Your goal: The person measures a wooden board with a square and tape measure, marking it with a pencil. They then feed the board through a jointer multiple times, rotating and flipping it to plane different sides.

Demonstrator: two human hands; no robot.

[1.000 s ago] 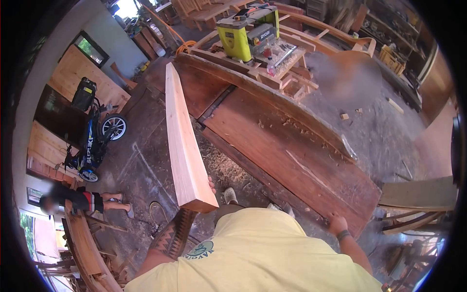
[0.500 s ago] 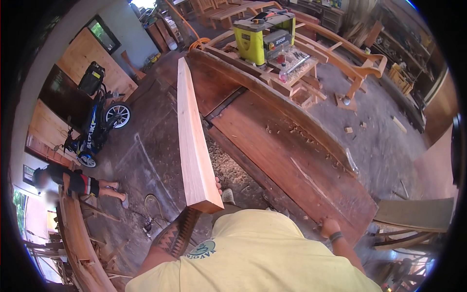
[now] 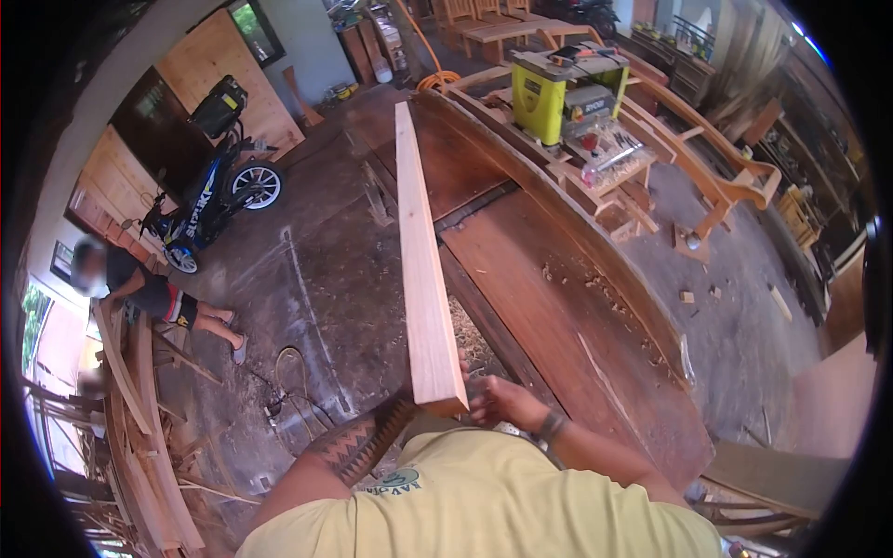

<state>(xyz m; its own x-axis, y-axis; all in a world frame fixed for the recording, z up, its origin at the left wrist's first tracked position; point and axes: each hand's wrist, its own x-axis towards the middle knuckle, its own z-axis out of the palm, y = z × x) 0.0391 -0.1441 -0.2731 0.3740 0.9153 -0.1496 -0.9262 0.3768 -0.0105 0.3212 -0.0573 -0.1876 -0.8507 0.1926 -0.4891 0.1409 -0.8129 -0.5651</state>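
A long, pale wooden beam [image 3: 426, 270] stretches away from my body, its near end at my chest. My left hand [image 3: 463, 359] is wrapped round it from below; only some fingertips show at its right side, the rest being hidden by the wood. At the near end, my right hand [image 3: 507, 403] has its fingers curled against the beam's right edge. Below and to the right lies a broad reddish-brown wooden slab [image 3: 549, 307] with shavings scattered on it.
A green planer [image 3: 567, 98] stands on a wooden frame at the back right. Curved furniture parts [image 3: 726, 177] lie beyond it. To the left are a parked motorcycle [image 3: 209, 205] and a person [image 3: 149, 293] beside long planks [image 3: 139, 400]. A cable [image 3: 302, 372] lies on the floor.
My right hand has left the slab's near edge and come across to the beam's near end. The beam appears further right in view and turned slightly. The person at left has raised a plank.
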